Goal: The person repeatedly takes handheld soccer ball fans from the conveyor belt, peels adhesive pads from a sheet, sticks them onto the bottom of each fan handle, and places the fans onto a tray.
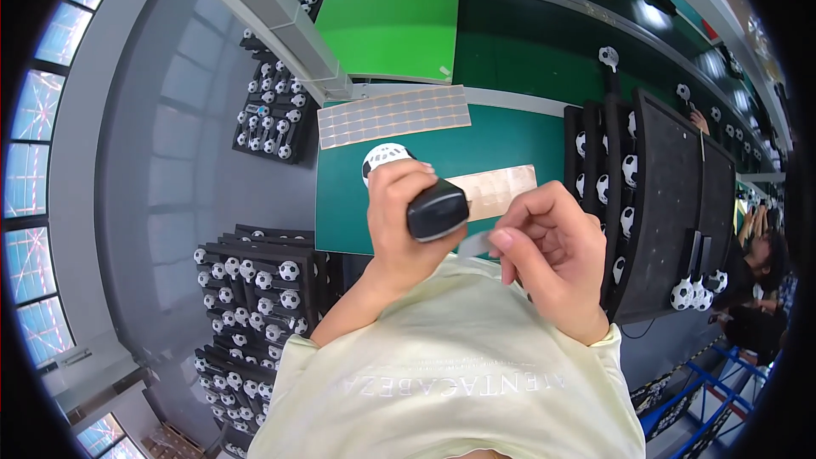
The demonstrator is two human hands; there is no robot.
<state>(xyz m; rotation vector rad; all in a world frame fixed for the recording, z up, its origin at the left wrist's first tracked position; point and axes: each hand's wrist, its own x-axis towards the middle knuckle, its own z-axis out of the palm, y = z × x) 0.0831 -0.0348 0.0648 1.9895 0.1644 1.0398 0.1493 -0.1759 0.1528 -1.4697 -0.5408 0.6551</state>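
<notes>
My left hand (398, 212) is wrapped around a black-handled device with a soccer-ball head (387, 153). Its flat black end (439, 211) points toward me, and the ball end points away over the table. Between the thumb and forefinger of my right hand (552, 255) is a small grey label (476, 244), held just to the right of the black end and apart from it. Behind my hands lies a beige backing sheet (514, 183), partly covered by them. Farther off, a sheet of grey labels (395, 115) lies across the green table (340, 204).
Racks of soccer-ball-headed pieces (255, 297) stand at my left, with more on a far-left rack (272, 110). Black trays (671, 195) with similar pieces stand at my right. A bright green board (391, 13) and a grey post (280, 25) are beyond the table. Other people are at far right.
</notes>
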